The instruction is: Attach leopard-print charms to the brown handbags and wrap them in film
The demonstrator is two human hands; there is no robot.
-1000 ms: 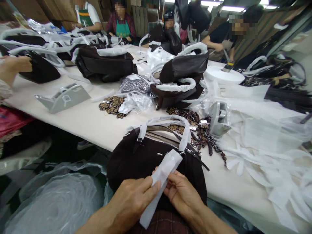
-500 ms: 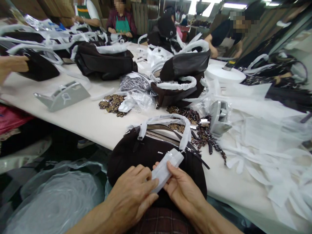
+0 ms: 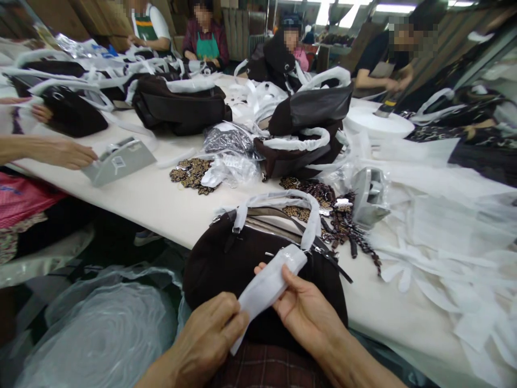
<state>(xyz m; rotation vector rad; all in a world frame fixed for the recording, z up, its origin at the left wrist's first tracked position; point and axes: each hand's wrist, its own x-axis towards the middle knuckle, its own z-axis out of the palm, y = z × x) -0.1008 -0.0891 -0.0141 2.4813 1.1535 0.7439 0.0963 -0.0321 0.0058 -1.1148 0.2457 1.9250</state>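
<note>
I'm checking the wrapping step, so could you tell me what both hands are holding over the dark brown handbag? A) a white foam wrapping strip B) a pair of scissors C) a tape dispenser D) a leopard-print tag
A: the left hand and right hand both pinch a white foam wrapping strip in front of the dark brown handbag.

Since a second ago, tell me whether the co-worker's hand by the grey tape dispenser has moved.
Yes. The co-worker's hand has come down from the dark bag at the table's far left and now touches the tape dispenser.
</note>
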